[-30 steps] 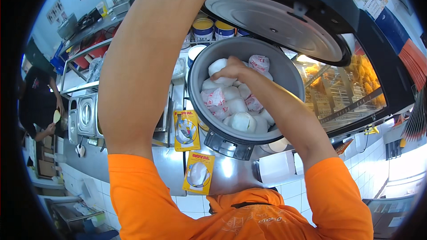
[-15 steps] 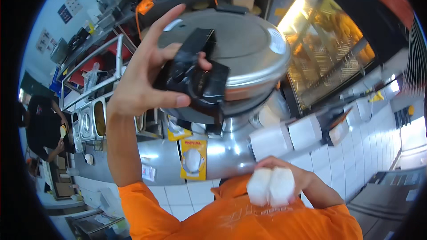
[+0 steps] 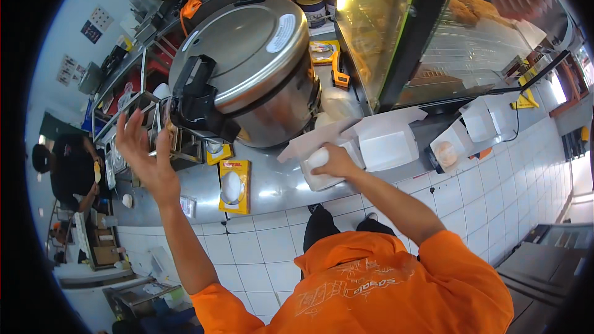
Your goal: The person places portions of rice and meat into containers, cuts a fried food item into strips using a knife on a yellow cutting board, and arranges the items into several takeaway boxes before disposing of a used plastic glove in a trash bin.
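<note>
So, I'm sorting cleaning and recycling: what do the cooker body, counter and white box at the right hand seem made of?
Cooker body: likely polished steel, silvery with streaked reflections. Counter: probably stainless steel, satin, with blurred glare. White box: apparently matte cardboard, with folded flaps.

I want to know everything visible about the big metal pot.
The big pot is round and silvery, apparently metal. Its lid is closed, with a pale oval label and a black handle at the front left. It stands upright on the steel counter. The left hand is open close to the handle; contact is unclear.
</note>
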### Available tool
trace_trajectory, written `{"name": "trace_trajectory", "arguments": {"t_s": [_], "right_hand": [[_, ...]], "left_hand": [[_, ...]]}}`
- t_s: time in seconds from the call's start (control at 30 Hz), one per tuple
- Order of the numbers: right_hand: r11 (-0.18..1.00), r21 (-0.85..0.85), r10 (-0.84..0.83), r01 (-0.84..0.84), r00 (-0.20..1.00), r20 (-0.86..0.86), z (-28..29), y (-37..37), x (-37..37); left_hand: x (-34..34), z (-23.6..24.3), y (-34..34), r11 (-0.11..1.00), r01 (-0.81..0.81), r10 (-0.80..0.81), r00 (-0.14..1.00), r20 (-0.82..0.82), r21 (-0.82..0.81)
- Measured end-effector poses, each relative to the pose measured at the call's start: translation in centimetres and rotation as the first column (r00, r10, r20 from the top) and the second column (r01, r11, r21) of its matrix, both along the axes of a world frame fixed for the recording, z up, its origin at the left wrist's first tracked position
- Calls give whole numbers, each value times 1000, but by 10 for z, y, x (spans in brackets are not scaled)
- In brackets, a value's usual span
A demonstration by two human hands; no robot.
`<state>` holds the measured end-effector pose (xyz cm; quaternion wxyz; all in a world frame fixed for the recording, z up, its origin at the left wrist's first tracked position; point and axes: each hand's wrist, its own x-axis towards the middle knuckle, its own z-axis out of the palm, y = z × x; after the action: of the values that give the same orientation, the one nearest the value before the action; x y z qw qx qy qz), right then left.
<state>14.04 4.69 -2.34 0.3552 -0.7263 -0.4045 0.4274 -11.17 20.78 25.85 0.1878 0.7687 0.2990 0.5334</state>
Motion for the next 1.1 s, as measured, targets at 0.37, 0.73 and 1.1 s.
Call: {"name": "trace_trajectory", "arguments": {"t_s": [0.37,0.73,1.1], "right_hand": [[850,280,-481,447,875,63,67,-92,33],[901,-88,-324,424,794,514,-30,-96,112],[942,325,-87,-85,873,481,30,-252,19]], "left_hand": [[31,-85,-141,985,32,-97,915,-391,-171],[153,-261,-119,981,43,-190,421,-887,-189],[147,-265,-121,989,109,-150,669,-728,-104]]}}
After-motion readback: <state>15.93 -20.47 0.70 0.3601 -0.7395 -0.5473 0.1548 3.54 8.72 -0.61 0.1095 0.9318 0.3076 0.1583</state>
